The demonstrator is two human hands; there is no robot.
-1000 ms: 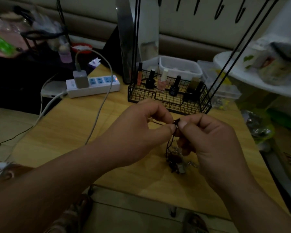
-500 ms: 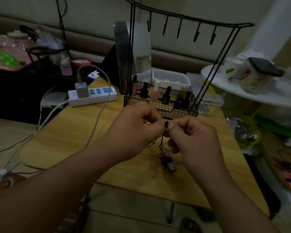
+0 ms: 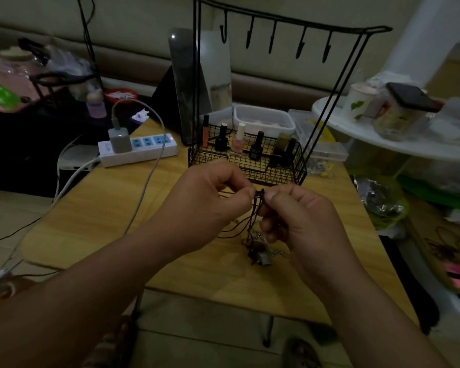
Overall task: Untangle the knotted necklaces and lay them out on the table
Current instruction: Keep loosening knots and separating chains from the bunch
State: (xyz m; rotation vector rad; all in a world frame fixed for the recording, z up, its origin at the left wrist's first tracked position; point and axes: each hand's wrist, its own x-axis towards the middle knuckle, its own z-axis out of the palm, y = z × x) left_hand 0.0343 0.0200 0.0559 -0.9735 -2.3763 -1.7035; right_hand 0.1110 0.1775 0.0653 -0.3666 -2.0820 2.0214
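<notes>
Head view shows your left hand and right hand both pinching the knot in the necklaces; untangling looks underway; next, tease it apart gently.

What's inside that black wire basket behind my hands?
Small bottles stand along the back of the wire basket: black-capped dark ones, a pale pink one and a slim orange tube. The left hand covers the basket's front left corner, so whatever lies there is hidden.
</notes>
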